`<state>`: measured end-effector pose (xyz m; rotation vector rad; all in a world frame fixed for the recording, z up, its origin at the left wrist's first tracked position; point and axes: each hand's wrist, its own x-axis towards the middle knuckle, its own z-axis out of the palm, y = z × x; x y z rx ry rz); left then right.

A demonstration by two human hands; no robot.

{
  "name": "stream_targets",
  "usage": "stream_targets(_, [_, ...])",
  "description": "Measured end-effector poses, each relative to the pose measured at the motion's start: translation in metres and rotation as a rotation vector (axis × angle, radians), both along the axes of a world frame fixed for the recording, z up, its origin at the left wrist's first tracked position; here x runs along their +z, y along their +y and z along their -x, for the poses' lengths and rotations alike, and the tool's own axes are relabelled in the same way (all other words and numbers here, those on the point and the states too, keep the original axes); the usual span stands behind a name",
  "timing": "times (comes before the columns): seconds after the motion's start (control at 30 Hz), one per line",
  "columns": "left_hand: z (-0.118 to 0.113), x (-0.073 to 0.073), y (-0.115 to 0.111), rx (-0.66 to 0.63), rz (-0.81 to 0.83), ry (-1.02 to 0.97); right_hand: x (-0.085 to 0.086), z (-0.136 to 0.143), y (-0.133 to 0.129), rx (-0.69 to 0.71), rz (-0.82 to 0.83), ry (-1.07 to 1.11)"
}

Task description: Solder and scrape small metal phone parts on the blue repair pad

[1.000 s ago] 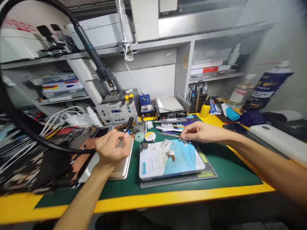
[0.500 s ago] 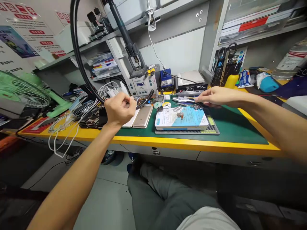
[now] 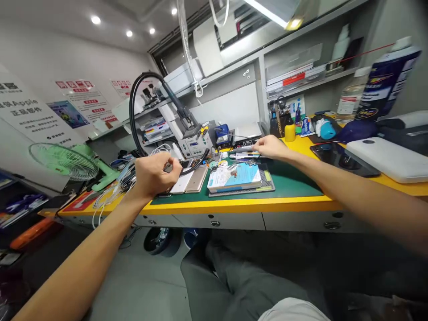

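Observation:
My left hand (image 3: 156, 174) is curled closed above the left part of the bench; what it pinches, if anything, is too small to name. Behind its fingers runs a black hose (image 3: 198, 165), with phones (image 3: 197, 179) lying just to the right. My right hand (image 3: 269, 147) has its fingers closed on one of the pen-like tools (image 3: 245, 155) at the back of the green mat (image 3: 290, 180). Between my hands is a blue and white box (image 3: 247, 175) on a perforated plate (image 3: 267, 179). A small brown part (image 3: 233, 174) lies on the box.
A green fan (image 3: 67, 161) and white cables (image 3: 112, 196) are at the left. Behind the mat stands a grey control unit (image 3: 194, 145). A yellow bottle (image 3: 290, 133), a dark tablet-like device (image 3: 343, 158) and a white case (image 3: 389, 160) are at the right.
The view has tilted up and turned right, so more of the ceiling and right side shows. Both hands keep about the same places over the bench.

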<state>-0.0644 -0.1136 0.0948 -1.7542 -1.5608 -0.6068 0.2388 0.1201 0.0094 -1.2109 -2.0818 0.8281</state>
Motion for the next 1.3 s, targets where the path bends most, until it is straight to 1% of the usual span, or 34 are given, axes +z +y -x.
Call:
stream_targets(0.1, [-0.014,-0.003,0.030,-0.037,0.052,-0.026,0.001,-0.002,-0.006,0.002,-0.031,0.059])
stream_targets(0.23, [-0.029,-0.024,0.069,-0.107,0.181,-0.096,0.002,-0.002,-0.012,-0.005,-0.065,0.116])
stream_targets(0.33, [-0.032,-0.039,0.086,-0.168,0.309,-0.162,0.000,0.000,-0.014,-0.028,-0.084,0.138])
stream_targets(0.4, [-0.032,-0.044,0.093,-0.212,0.394,-0.205,-0.003,0.002,-0.013,-0.058,-0.097,0.154])
stream_targets(0.6, [-0.037,-0.050,0.113,-0.341,0.586,-0.324,-0.006,0.006,-0.018,-0.186,-0.156,0.260])
stream_targets(0.77, [-0.040,-0.060,0.139,-0.425,0.714,-0.360,-0.001,0.012,-0.036,-0.192,-0.152,0.337])
stream_targets(0.87, [-0.044,-0.057,0.157,-0.476,0.780,-0.364,0.002,0.013,-0.042,-0.213,-0.127,0.383])
stream_targets(0.97, [-0.050,-0.049,0.172,-0.549,0.860,-0.377,0.004,0.010,-0.044,-0.250,-0.115,0.445])
stream_targets(1.03, [-0.053,-0.044,0.180,-0.567,0.869,-0.419,0.005,0.008,-0.044,-0.265,-0.115,0.480])
stream_targets(1.1, [-0.054,-0.045,0.187,-0.550,0.821,-0.497,0.006,0.006,-0.046,-0.263,-0.112,0.500])
stream_targets(1.2, [-0.048,-0.052,0.193,-0.523,0.724,-0.631,0.008,0.006,-0.051,-0.246,-0.082,0.525])
stream_targets(1.3, [-0.037,-0.059,0.193,-0.532,0.687,-0.719,0.009,0.010,-0.057,-0.253,-0.028,0.541])
